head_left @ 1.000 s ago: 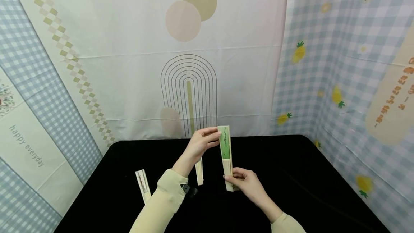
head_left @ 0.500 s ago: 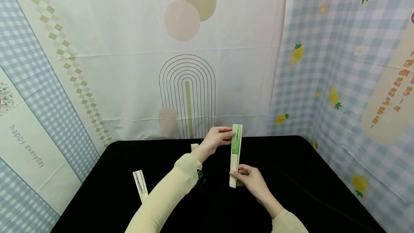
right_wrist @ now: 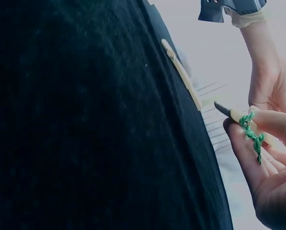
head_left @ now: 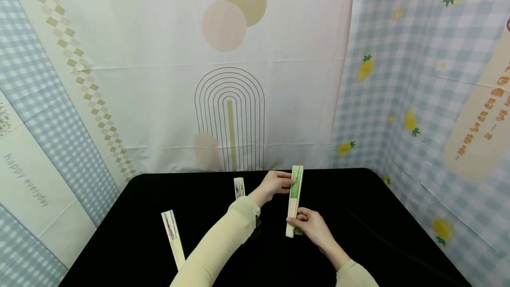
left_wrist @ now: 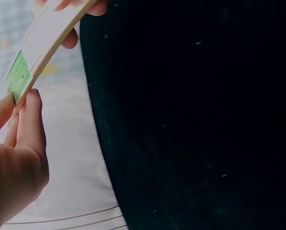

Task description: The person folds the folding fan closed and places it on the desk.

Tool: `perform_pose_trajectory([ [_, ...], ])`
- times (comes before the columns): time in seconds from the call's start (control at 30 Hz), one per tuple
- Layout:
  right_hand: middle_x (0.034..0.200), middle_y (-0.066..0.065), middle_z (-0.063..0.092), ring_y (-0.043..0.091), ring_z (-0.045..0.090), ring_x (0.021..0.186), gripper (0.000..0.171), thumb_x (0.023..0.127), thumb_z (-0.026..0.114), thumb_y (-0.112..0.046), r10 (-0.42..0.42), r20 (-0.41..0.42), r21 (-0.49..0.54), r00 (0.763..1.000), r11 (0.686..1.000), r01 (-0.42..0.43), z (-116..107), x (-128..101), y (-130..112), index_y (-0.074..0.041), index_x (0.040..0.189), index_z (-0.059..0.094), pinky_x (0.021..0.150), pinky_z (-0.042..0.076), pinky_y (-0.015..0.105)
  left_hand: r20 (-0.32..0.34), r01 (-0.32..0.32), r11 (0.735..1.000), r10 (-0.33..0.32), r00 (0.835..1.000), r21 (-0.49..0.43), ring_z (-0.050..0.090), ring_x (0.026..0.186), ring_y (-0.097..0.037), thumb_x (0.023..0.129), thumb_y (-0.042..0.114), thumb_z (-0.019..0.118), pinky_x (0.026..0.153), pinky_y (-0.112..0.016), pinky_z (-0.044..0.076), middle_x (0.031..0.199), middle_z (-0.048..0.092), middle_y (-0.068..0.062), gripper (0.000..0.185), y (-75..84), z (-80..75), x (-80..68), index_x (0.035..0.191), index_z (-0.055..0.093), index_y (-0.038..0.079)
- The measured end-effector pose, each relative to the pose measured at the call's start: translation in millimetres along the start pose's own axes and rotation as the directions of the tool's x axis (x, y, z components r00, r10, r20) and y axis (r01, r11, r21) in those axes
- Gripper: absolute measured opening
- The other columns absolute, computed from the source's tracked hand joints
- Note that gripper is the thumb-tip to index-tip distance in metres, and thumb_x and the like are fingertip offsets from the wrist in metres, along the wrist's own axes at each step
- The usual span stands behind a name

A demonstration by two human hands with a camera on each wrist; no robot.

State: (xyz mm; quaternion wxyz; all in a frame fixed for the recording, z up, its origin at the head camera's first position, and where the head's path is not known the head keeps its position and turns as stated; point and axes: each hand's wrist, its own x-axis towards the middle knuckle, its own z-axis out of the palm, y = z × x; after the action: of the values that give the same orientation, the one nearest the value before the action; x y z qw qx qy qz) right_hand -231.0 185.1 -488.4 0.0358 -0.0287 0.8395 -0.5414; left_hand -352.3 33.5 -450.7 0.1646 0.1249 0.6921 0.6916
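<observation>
A folded hand fan (head_left: 294, 203) with green paper and pale ribs stands nearly upright between both hands, above the black table. My left hand (head_left: 274, 185) pinches its green upper end, thumb on one side and fingers on the other, as the left wrist view shows on the fan (left_wrist: 21, 72). Lower down, my right hand (head_left: 314, 227) grips the ribs near the pivot end. In the right wrist view a green twisted cord (right_wrist: 252, 134) hangs from that end beside the right thumb. The fan is closed, so most of its paper is hidden.
A second folded fan (head_left: 239, 187) lies on the black table (head_left: 342, 256) further back, partly behind the left forearm. Another folded fan (head_left: 172, 234) lies at the left, its lower end covered by the sleeve. Patterned cloths (head_left: 295, 101) hang behind the table.
Both hands have carried the green fan to the right, then slightly down. Its tilt has shifted, the top now leaning right. The back fan's upper end has come out from behind the left hand.
</observation>
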Motion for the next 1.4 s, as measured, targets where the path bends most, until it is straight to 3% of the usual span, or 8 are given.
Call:
perform_pose_trajectory([
  [0.23,0.086,0.004,0.071,0.018,0.065,0.076,0.039,0.095,0.073,-0.027,0.038,0.003,-0.068,0.999,0.997,-0.038,-2,-1,6,0.003,0.12,0.067,0.067,0.052,0.034,-0.031,0.009,1.0,-0.009,0.999,0.011,0.072,0.094,-0.026,0.094,0.008,0.072,0.087,-0.044,0.058,0.104,0.072,-0.013,0.031,-15.1,5.2,-1.5,0.121,0.069,-0.005],
  [0.73,0.081,0.003,0.069,0.017,0.063,0.073,0.041,0.091,0.076,-0.024,0.064,0.036,-0.123,0.997,0.991,-0.059,-1,-3,14,0.007,0.116,0.066,0.065,0.051,0.034,-0.092,0.064,0.997,-0.061,0.994,0.034,0.072,0.092,-0.028,0.093,0.003,0.072,0.079,-0.038,0.061,0.101,0.071,-0.017,0.03,-40.4,8.7,0.5,0.12,0.066,-0.01],
  [1.03,0.081,0.005,0.069,0.019,0.066,0.072,0.052,0.092,0.076,-0.024,0.066,0.084,-0.092,0.994,0.994,-0.058,-3,-3,14,0.014,0.124,0.061,0.065,0.057,0.035,-0.088,0.107,0.993,-0.102,0.991,0.053,0.072,0.092,-0.028,0.092,0.005,0.073,0.079,-0.039,0.061,0.1,0.071,-0.016,0.032,-45.4,7.3,-4.0,0.119,0.066,-0.009],
  [1.4,0.081,0.007,0.068,0.019,0.068,0.071,0.064,0.09,0.078,-0.017,0.084,0.072,-0.08,0.994,0.994,-0.078,-1,1,18,0.02,0.133,0.049,0.066,0.059,0.035,-0.095,0.134,0.986,-0.125,0.988,0.096,0.072,0.092,-0.031,0.092,0.005,0.073,0.078,-0.04,0.061,0.097,0.072,-0.017,0.03,-50.0,5.1,-3.7,0.117,0.067,-0.009],
])
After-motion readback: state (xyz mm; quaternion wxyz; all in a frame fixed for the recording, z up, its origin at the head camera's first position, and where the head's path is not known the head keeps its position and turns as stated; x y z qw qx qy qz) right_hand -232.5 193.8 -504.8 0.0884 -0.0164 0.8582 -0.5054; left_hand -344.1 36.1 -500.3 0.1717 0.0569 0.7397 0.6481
